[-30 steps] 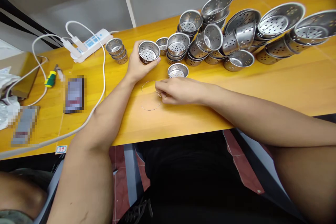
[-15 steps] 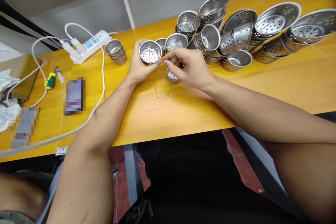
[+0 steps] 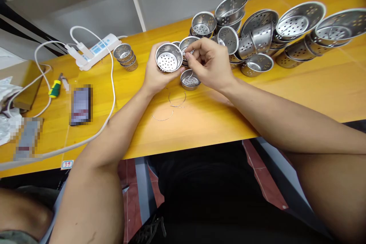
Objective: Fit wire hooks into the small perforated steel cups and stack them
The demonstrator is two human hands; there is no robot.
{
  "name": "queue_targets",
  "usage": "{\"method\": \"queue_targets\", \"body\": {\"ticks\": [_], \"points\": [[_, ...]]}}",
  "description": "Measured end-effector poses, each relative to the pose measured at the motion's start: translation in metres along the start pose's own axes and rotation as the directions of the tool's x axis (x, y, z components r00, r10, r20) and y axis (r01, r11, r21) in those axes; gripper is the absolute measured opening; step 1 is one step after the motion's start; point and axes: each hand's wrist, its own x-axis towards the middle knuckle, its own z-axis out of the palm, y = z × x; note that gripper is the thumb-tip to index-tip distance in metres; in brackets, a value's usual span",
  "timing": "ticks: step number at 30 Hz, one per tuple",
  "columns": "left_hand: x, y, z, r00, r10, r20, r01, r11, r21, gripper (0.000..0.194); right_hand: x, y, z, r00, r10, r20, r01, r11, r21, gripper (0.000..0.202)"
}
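Observation:
My left hand (image 3: 153,73) is wrapped round a small perforated metal cup (image 3: 168,61), holding it above the table with its mouth tilted toward me. At the cup's right rim, my right hand (image 3: 213,63) pinches a thin curved wire (image 3: 180,51) between thumb and forefinger. Whether the wire's end passes through a hole in the cup, I cannot tell. Just below my right hand, a low perforated cup (image 3: 190,81) stands on the table with a wire across it. Several loose curved wires (image 3: 163,120) lie nearer the front edge.
Stacked perforated cups (image 3: 259,38) in several sizes fill the back right of the yellow table (image 3: 183,133). A smaller stack (image 3: 126,58) stands left, beside a power strip (image 3: 100,49). A white cable (image 3: 113,87), a screwdriver (image 3: 55,88) and two blurred phone-like items lie left.
My left hand and the cup have moved slightly right and nearer the camera. My right hand has shifted a little right and up, and the pinched wire now shows at the rim.

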Motion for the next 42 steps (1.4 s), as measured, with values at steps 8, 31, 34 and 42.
{"method": "queue_targets", "body": {"ticks": [8,31,34,42], "points": [[-0.002,0.019,0.004,0.999,0.026,0.030,-0.026,1.000,-0.004,0.086,0.002,0.000,-0.005,0.999,0.018,-0.031,-0.018,1.000,-0.007,0.053],[-0.008,0.028,0.010,0.987,0.012,0.158,-0.001,0.997,-0.072,0.113,0.004,-0.002,-0.008,1.000,0.023,-0.013,-0.024,0.997,-0.071,0.042],[-0.008,0.029,0.009,0.986,0.007,0.168,0.006,0.997,-0.076,0.111,0.004,-0.003,-0.008,1.000,0.029,0.000,-0.029,0.997,-0.072,0.046],[-0.008,0.029,0.006,0.985,0.025,0.173,-0.008,0.995,-0.101,0.110,0.004,-0.002,-0.004,0.999,0.034,0.002,-0.034,0.998,-0.052,0.046]]}}
